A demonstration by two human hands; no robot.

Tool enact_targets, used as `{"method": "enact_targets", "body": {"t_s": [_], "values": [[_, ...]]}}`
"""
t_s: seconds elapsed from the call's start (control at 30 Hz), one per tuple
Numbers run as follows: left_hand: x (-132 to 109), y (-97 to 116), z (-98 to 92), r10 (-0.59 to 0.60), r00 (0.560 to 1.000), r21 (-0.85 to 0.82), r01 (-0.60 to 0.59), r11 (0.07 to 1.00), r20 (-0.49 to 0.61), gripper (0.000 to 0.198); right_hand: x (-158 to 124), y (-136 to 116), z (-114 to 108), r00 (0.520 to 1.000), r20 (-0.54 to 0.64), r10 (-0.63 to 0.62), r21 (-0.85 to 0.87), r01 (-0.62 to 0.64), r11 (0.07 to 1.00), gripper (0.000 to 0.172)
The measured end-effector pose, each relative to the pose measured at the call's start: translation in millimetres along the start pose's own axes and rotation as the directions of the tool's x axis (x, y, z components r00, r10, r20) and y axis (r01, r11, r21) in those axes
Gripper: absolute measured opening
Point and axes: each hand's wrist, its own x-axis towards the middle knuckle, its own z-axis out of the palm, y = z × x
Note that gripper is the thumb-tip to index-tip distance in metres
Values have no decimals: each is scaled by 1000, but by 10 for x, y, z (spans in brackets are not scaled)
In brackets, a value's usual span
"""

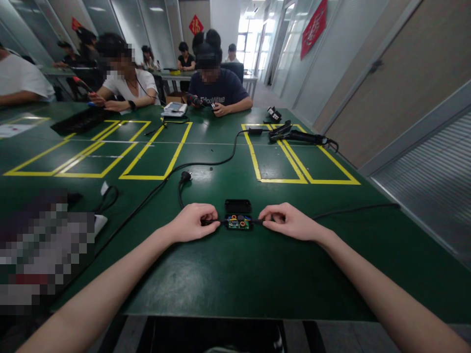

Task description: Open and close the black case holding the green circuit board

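Observation:
In the head view, a small black plastic case holding a green circuit board (235, 224) with copper coils lies on the table before me. Its black cover piece (238, 205) rests just behind it. My left hand (194, 223) pinches the black power cord where it enters the case's left end. On the opposite end, my right hand (290, 222) is closed on the black cord coming out of the case. A length of that cord (353, 212) runs off to the right. The two-pin plug (186, 177) lies beyond my left hand.
Yellow tape marks rectangles on the green table (235, 284). A long black cable (198, 163) crosses it to a black corded tool (303, 137) at the back right. A blurred pile (55, 245) sits at left. Across the table, co-workers (217, 90) handle other items.

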Motion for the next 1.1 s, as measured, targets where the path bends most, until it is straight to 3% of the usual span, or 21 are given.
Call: {"method": "enact_targets", "body": {"t_s": [0.27, 0.43, 0.63, 1.1], "values": [[-19, -29, 29, 113, 992, 85, -107, 991, -64, 18, 43, 5, 68, 972, -94, -217, -216, 193, 957, 24], [-26, -23, 73, 178, 980, 95, -170, 981, -85, 23, 81, 37, 130, 949, -138, -282, -272, 238, 932, 39], [-21, -13, 109, 222, 971, 105, -213, 971, -93, 21, 101, 54, 169, 944, -158, -291, -315, 231, 921, 47], [-12, 5, 142, 264, 959, 222, -236, 946, -105, 24, 80, 22, 151, 964, -95, -250, -276, 215, 937, 44]]}}
